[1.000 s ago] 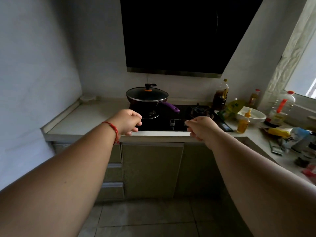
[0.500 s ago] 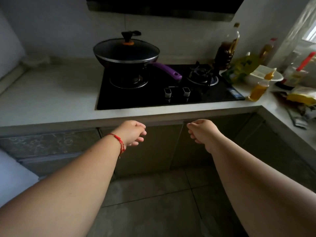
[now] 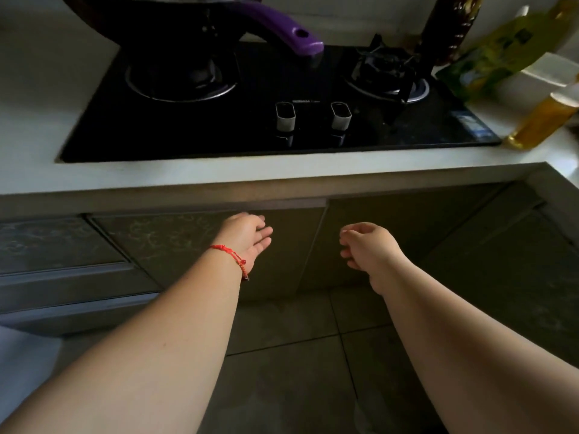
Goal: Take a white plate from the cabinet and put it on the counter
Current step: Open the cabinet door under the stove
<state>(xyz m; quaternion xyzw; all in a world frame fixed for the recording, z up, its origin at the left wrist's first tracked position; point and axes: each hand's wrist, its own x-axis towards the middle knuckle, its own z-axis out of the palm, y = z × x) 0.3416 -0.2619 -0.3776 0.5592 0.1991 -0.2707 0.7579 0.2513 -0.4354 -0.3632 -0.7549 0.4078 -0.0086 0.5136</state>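
Note:
Below the white counter [image 3: 219, 173] stand two shut grey-green cabinet doors, a left door [image 3: 163, 242] and a right door [image 3: 416, 233]. My left hand [image 3: 247, 234], a red string on its wrist, reaches with fingers apart to the top edge of the left door. My right hand [image 3: 368, 245] hovers in front of the right door, fingers loosely curled, holding nothing. No white plate is visible; the cabinet's inside is hidden.
A black gas hob [image 3: 266, 111] is set into the counter, with a dark pan with a purple handle [image 3: 282, 26] on its left burner. Oil bottles [image 3: 545, 120] stand at the right. Drawers [image 3: 59, 245] lie at the left, tiled floor [image 3: 297, 355] below.
The view has moved closer and tilted down toward the cabinet doors. Both hands dropped from counter height to the doors' top, and my left hand's fingers have spread.

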